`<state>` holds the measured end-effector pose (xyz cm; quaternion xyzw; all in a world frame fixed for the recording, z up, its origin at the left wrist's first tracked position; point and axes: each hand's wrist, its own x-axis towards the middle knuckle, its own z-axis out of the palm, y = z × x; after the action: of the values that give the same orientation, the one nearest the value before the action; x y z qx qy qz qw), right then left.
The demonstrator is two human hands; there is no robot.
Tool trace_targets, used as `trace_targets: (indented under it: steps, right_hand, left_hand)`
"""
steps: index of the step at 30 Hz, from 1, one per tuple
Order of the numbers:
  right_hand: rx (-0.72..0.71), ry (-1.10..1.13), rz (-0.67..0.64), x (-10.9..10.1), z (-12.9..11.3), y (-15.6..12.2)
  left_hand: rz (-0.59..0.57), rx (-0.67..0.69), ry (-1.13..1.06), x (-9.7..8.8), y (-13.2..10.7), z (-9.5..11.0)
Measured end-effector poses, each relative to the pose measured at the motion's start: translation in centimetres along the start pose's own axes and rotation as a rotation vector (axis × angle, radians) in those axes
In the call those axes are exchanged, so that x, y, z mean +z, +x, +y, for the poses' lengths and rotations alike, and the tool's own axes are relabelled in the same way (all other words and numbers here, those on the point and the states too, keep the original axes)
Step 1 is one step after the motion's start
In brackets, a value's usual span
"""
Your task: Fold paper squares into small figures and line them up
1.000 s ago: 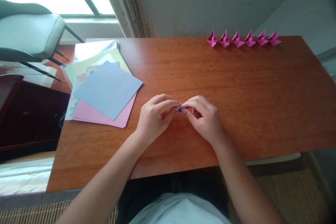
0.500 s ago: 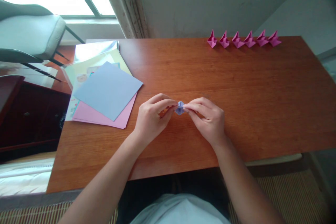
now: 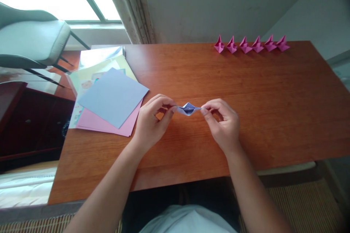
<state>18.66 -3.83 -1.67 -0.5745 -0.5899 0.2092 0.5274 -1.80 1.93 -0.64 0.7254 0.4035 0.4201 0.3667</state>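
A small folded paper boat (image 3: 188, 109) in blue-violet paper is stretched between my two hands above the wooden table. My left hand (image 3: 154, 118) pinches its left tip between thumb and fingers. At the opposite tip, my right hand (image 3: 222, 122) holds it in the same kind of pinch. The boat's middle has a raised point and an opened hollow facing me. Fingertips cover both of its ends.
Several pink folded paper figures (image 3: 245, 45) stand in a row along the far edge of the table (image 3: 273, 109). To the left, a blue paper sheet (image 3: 113, 96) overlaps pink sheets (image 3: 109, 123) on plastic folders (image 3: 73, 80). A chair (image 3: 30, 40) stands beyond the table's left side.
My hands have moved apart, and the folded paper between them has been drawn out wider, into a boat shape. The view has shifted slightly.
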Motion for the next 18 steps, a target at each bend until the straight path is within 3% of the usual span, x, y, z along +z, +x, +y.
trace_targets:
  steps: [10, 18]
  right_hand:
    - [0.033, 0.052, 0.117, -0.38, 0.28, 0.07]
    - [-0.010, 0.102, 0.044, -0.19, 0.30, 0.01]
  left_hand:
    - [0.086, 0.033, -0.055, 0.09, -0.14, 0.16]
    - [0.036, 0.029, -0.078, 0.27, -0.23, -0.08]
